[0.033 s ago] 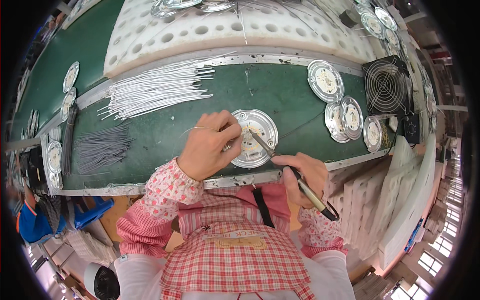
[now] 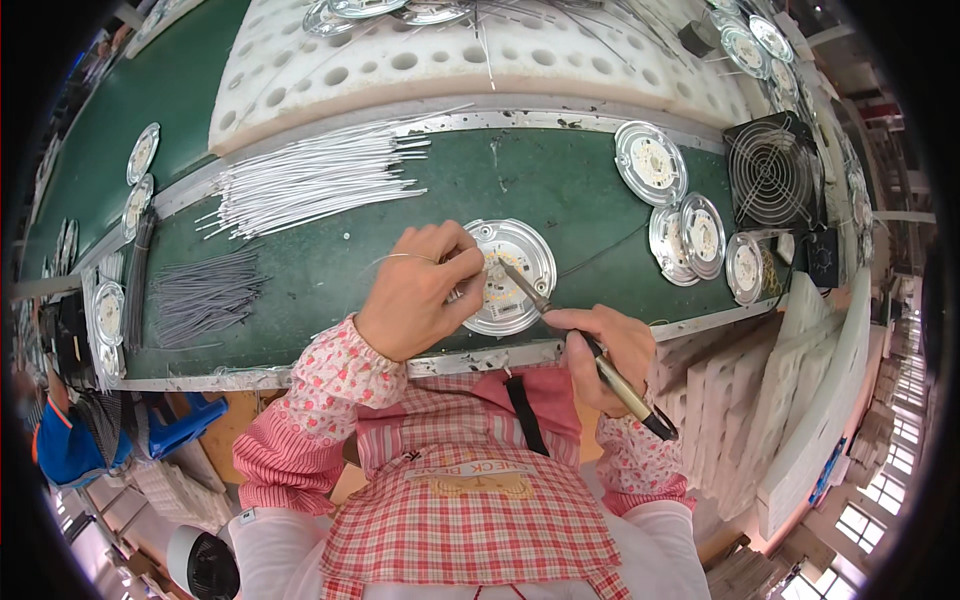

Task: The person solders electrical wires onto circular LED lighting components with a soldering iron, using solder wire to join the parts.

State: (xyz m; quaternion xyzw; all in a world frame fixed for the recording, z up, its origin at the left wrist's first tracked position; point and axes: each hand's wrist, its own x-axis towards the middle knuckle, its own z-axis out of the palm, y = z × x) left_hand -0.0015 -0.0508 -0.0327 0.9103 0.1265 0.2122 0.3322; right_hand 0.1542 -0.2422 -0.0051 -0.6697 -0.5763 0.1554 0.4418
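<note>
A round silver metal disc with a light-coloured LED board (image 2: 531,252) lies flat on the green bench in front of me. My right hand (image 2: 612,345) is closed round the grip of a soldering iron (image 2: 626,395), whose tip meets the board near its middle. Closed in a pinch at the disc's left edge is my left hand (image 2: 418,292). A thin wire that looks like solder (image 2: 404,255) passes through its fingers. The fingertips are partly hidden by the hand itself, and so is the disc's left rim.
Bundles of white wires (image 2: 310,180) and grey wires (image 2: 207,292) lie to the left. Several more discs (image 2: 652,162) rest at the right, beside a black fan (image 2: 768,170). White foam with holes (image 2: 440,72) spans the far side. Foam slabs (image 2: 745,390) stand at the lower right.
</note>
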